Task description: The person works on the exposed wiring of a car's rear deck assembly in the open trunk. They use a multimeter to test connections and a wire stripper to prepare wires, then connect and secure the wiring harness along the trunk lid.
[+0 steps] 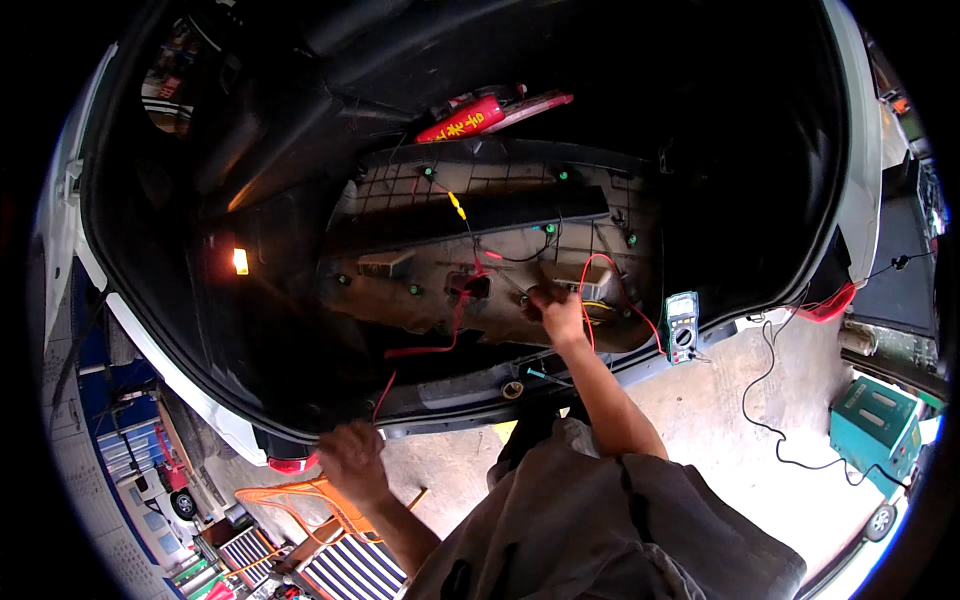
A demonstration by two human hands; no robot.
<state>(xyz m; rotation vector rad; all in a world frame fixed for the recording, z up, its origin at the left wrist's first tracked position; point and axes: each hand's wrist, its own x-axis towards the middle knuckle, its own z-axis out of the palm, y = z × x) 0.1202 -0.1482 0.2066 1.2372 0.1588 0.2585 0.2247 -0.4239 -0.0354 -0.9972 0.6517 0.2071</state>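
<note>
Inside an open car boot lies a grey-brown trim panel (440, 310), its ribbed underside with green clips facing up. My right hand (553, 310) is at the panel's right half, fingers closed; what they pinch is hidden. A red lead (597, 258) loops beside that hand toward a multimeter (682, 328) on the boot sill. At the sill's left, my left hand (350, 462) is blurred, its fingers curled around the end of a thin red wire (383, 392). That wire runs from the panel's middle opening. A yellow clip (456, 205) sits on a dark wire above it.
A lit lamp (240, 262) glows on the boot's left wall. Red packages (470, 118) lie at the back. A blue-handled tool (540, 374) rests by the sill. On the floor are a teal box (876, 425) with a black cable and an orange cable (300, 492).
</note>
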